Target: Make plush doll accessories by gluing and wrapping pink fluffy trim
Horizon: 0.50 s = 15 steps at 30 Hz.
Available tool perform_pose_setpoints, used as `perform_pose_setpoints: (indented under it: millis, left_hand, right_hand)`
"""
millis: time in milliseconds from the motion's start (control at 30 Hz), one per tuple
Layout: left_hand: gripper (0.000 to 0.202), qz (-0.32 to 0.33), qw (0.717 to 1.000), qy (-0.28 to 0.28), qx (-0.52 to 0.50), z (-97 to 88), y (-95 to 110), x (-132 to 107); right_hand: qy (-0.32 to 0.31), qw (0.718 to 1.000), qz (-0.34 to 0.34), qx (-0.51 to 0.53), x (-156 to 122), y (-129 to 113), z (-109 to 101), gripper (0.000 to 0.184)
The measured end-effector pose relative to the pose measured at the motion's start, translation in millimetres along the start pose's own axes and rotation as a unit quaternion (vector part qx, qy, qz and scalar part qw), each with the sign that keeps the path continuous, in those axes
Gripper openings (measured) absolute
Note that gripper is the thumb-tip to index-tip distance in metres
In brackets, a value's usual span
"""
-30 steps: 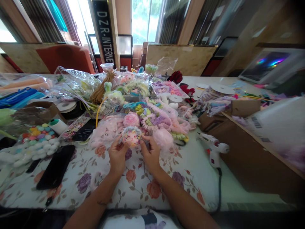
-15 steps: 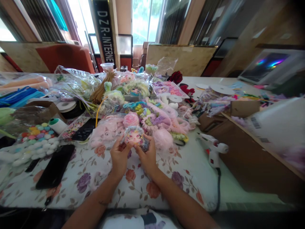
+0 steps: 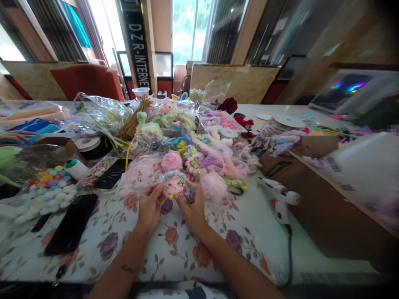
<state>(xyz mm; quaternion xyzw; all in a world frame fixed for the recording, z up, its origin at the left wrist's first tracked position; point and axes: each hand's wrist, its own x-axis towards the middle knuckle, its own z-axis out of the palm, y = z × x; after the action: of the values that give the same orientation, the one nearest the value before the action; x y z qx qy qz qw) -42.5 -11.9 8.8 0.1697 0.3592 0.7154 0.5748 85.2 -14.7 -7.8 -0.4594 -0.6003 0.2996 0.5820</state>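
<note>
Between my hands is a small doll head (image 3: 175, 185) with a painted face, pink eyes and a grey-blue fluffy trim around it, its face turned toward me. My left hand (image 3: 151, 204) pinches its left edge between thumb and fingers. On the other side my right hand (image 3: 193, 207) grips the right edge, thumb at the lower front and fingers behind, partly hidden. Just beyond lie a pink fabric rose (image 3: 171, 160), pale pink doll faces in clear wrap (image 3: 137, 176) and a pink fluffy ball (image 3: 213, 185).
A white glue gun (image 3: 282, 198) with a cord lies right, beside a cardboard box (image 3: 330, 216). A black phone (image 3: 72, 224), pompoms (image 3: 51, 178) and a thread spool (image 3: 75, 169) are left. Another person's hand (image 3: 18, 136) reaches in at the far left, over blue strips (image 3: 39, 126).
My left thumb and fingers have shifted from the doll head's lower front to its left edge, uncovering more of the face. Another person's hand has appeared at far left. The view has tilted slightly up.
</note>
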Motion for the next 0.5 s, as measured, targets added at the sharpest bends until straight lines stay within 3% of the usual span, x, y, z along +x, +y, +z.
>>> perform_pose_setpoints:
  millis: [500]
  left_hand:
    - [0.022, 0.043, 0.997, 0.056, 0.034, 3.6, -8.0, -4.9]
  right_hand:
    - [-0.006, 1.000, 0.027, -0.004, -1.3, 4.2, 0.8, 0.035]
